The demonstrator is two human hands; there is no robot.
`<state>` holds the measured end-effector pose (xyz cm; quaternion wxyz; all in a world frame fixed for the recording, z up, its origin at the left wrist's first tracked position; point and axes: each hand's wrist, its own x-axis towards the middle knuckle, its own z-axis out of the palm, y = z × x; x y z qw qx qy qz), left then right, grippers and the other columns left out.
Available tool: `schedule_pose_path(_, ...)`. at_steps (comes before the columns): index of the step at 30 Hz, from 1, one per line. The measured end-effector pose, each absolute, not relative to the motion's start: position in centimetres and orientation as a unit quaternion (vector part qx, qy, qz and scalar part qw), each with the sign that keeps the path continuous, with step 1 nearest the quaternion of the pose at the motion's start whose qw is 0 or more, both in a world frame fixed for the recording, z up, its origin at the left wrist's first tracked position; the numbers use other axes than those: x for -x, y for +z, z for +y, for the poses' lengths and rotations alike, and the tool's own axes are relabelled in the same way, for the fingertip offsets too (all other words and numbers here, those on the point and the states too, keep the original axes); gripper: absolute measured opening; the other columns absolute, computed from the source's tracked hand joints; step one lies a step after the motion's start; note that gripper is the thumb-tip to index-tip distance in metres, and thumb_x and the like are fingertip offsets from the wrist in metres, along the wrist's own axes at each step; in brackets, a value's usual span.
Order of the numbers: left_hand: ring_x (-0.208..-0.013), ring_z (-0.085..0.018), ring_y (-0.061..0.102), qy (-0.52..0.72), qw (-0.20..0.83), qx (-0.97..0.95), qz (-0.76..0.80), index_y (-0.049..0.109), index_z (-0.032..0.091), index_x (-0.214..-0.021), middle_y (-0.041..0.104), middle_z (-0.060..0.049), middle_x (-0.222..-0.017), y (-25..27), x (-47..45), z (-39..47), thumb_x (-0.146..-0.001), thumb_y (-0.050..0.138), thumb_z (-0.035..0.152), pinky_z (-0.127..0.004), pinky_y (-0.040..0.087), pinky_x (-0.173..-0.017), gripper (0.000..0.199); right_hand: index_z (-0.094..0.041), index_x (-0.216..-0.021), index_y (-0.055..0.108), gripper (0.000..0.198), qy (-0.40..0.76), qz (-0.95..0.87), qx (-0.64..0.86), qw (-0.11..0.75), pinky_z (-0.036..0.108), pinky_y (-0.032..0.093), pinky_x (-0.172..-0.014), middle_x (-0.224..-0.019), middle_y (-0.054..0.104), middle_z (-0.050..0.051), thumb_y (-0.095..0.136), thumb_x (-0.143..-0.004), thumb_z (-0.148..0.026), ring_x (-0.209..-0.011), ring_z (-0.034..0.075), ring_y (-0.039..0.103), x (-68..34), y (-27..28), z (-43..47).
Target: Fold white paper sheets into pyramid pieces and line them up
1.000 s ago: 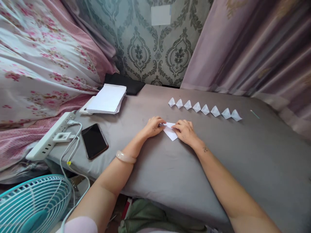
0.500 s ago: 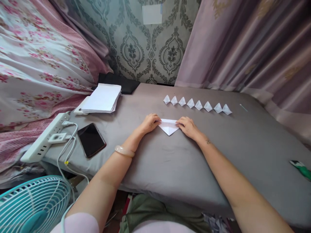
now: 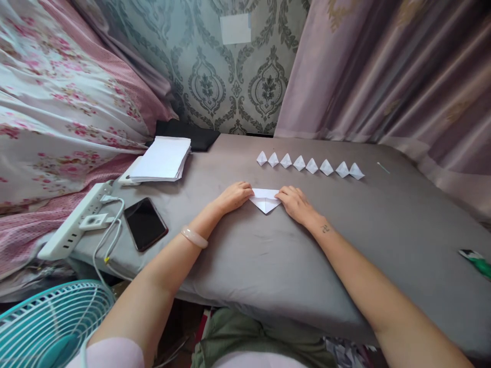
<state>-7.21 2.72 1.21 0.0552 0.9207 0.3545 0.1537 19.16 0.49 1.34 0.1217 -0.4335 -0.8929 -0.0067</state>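
A folded sheet of white paper (image 3: 266, 202) lies on the grey cloth in front of me, its point facing me and a folded band along its far edge. My left hand (image 3: 235, 197) pinches the band's left end, fingers closed on it. At the right end, my right hand (image 3: 294, 202) holds the paper in the same way, the fingertips partly hiding the corner. Beyond my hands stands a row of several small folded paper pieces (image 3: 299, 163), each with a pointed top.
To the left are a stack of white paper (image 3: 163, 159), a dark-screened phone (image 3: 146, 224) and a white power strip (image 3: 76, 222) with cables. A teal fan (image 3: 57, 324) stands at lower left. A green object (image 3: 477, 263) lies at the far right, a thin white stick (image 3: 382, 167) farther back.
Both hands still hold the paper's ends. The far band now looks wider and the fingers have shifted slightly on it. The whole view has tilted a little.
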Motion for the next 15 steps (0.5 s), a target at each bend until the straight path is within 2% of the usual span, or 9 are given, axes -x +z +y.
schedule_pose_path(8,-0.096,-0.021,0.053,0.093,0.056,-0.940,0.324,0.065,0.018,-0.111,0.061,-0.012,-0.103,2.2,7.6,2.1,-0.094,0.031,0.014,-0.031,0.044,-0.085,0.038,-0.024,-0.112,0.065,0.034,-0.018,-0.892,0.440,0.096,0.034,0.036,-0.079,-0.107,0.061,0.009,0.040,-0.093,-0.013,-0.095,0.023,0.049,-19.2,1.7,-0.6)
schedule_pose_path(15,-0.096,-0.022,0.055,0.033,0.023,-0.933,0.358,0.062,0.019,-0.117,0.061,-0.010,-0.107,2.9,7.7,0.8,-0.083,0.036,0.005,-0.031,0.044,-0.081,0.045,-0.021,-0.117,0.062,0.046,-0.008,-0.887,0.457,0.064,0.034,0.037,-0.078,-0.114,0.061,0.010,0.036,-0.085,-0.001,-0.095,0.023,0.053,-19.1,2.6,-1.3)
